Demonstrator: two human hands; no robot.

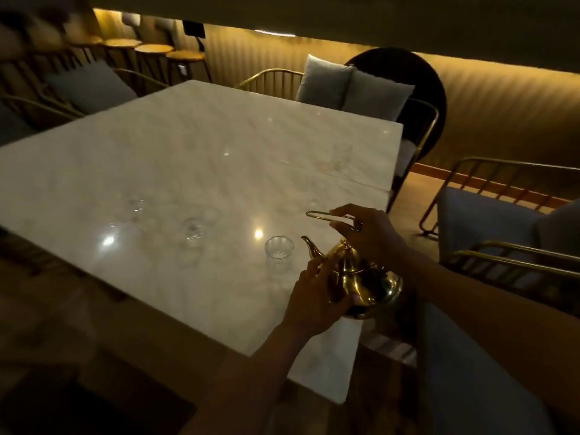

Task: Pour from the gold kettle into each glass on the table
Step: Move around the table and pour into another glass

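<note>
We are gripping the thin wire handle (329, 216) of the gold kettle (361, 277) with our right hand (373, 233), fingers curled round the loop above the lid. Our left hand (314, 296) is cupping the kettle's rounded belly from the near side, fingers and thumb wrapping its polished metal just under the curved spout (310, 246). The kettle is hanging tilted near the desk's right edge, close to the near right corner, its spout pointing left towards the nearest glass (278, 254).

That glass is standing upright on the desk (194, 146), just beside the spout tip; it is clear, cylindrical and faceted. Further left, two more clear glasses (192, 232) (135, 207) are showing blurred along the near half of the desk, and another faint glass (341, 157) is standing towards the far right corner.

The desk top is pale, veined and glossy like marble, catching bright spots of light. Gold wire-frame chairs (502, 255) with grey cushions (351, 86) are ringing it. No writing or labels are legible to us anywhere.
</note>
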